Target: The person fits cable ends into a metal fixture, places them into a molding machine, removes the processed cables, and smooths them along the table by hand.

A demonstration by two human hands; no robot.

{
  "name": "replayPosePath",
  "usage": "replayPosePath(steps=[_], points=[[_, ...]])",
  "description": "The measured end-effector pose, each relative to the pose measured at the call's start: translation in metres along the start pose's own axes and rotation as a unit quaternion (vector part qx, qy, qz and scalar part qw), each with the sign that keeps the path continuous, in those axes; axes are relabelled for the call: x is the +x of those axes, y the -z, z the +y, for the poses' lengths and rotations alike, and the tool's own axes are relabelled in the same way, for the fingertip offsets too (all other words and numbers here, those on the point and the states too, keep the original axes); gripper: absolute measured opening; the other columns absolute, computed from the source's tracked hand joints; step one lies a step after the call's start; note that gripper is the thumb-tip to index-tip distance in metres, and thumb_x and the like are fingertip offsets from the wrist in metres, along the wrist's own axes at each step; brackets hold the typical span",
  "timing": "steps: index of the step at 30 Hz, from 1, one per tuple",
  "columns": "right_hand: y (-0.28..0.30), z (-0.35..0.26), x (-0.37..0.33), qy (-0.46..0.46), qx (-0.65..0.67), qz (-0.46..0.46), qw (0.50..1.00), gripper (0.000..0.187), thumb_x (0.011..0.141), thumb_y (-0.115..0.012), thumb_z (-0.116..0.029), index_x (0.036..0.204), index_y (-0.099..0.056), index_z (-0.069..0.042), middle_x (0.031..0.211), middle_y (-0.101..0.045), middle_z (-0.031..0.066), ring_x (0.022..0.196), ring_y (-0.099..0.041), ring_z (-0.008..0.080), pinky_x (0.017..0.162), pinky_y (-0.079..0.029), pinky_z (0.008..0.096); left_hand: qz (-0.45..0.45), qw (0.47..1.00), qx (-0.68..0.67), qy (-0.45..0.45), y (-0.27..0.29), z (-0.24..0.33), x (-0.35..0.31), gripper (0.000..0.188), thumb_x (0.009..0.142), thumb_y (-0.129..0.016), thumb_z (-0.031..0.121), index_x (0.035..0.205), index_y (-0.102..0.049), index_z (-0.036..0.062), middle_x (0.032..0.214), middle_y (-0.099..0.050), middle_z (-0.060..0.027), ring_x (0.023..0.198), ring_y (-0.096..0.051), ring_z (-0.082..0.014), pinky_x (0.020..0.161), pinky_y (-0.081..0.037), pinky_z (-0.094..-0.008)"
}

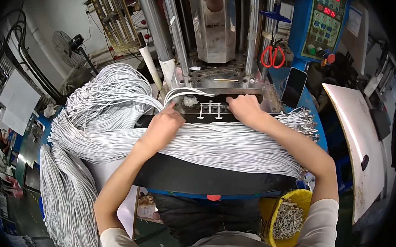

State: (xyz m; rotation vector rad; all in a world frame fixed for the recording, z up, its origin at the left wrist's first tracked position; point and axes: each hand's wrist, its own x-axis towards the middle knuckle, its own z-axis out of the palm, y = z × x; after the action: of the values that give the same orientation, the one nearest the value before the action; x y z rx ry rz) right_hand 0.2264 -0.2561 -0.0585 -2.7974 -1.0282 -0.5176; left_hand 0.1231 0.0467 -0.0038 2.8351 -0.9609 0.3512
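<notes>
My left hand (165, 123) is closed on a few white cables (182, 91), which loop up from the bundle and run rightward over the metal mould (196, 119). A white H-shaped plastic sprue (211, 110) lies on the mould between my hands. At the mould's right side is my right hand (246, 109), fingers curled and pointing left toward the cable ends; what its fingertips hold is hidden. Beneath both forearms a thick bundle of white cables (224, 146) lies across the black work surface (194, 176), with metal-tipped connectors (301, 121) at its right end.
Above the mould stands a press with steel columns (154, 24). Red-handled scissors (272, 56) hang at the right, near a phone (294, 87) and a blue control panel (321, 29). More cables (67, 192) drape at left. A yellow bin (304, 197) holds white plastic scraps.
</notes>
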Motion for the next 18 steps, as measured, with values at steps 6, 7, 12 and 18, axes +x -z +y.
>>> replayPosePath(steps=[6,7,12,18], points=[[-0.009,-0.041,0.033,-0.015,0.068,-0.01,0.998,0.021,0.096,-0.063,-0.023,0.092,-0.07,-0.004,0.069,-0.069,0.0189,0.071,-0.071,0.0385,0.063,-0.055,0.0506,-0.082,0.996,-0.002,0.028,0.012,0.011,0.021,0.009,0.082,-0.073,0.003,0.09,-0.067,0.0016,0.093,-0.069,-0.0136,0.104,-0.066,-0.0345,0.113,-0.046,-0.0446],[-0.009,-0.041,0.027,-0.016,0.069,-0.011,0.997,0.021,0.096,-0.063,-0.023,0.092,-0.07,-0.004,0.069,-0.069,0.0189,0.071,-0.071,0.0385,0.063,-0.055,0.0506,-0.075,0.997,0.028,0.005,0.011,0.01,0.02,0.01,0.083,-0.073,0.004,0.09,-0.066,0.0017,0.094,-0.069,-0.0137,0.104,-0.065,-0.035,0.11,-0.047,-0.0448],[0.112,-0.042,-0.027,0.056,0.261,0.154,0.951,0.021,0.1,-0.066,-0.024,0.089,-0.074,-0.007,0.061,-0.06,0.0175,0.058,-0.067,0.0295,0.053,-0.049,0.0398,-0.007,0.998,0.049,-0.033,0.016,-0.006,0.001,0.014,0.083,-0.076,0.007,0.09,-0.065,0.0018,0.094,-0.068,-0.0151,0.106,-0.065,-0.0356,0.1,-0.052,-0.0447],[0.208,0.025,-0.059,0.072,0.414,-0.461,0.781,0.027,0.098,-0.072,-0.025,0.11,-0.075,-0.001,0.062,-0.065,0.0029,0.054,-0.062,0.0106,0.053,-0.046,0.0263,-0.002,0.999,-0.017,0.032,0.024,0.006,0.006,0.016,0.081,-0.077,0.006,0.092,-0.066,0.0016,0.095,-0.068,-0.0168,0.105,-0.066,-0.0355,0.094,-0.054,-0.0441]])
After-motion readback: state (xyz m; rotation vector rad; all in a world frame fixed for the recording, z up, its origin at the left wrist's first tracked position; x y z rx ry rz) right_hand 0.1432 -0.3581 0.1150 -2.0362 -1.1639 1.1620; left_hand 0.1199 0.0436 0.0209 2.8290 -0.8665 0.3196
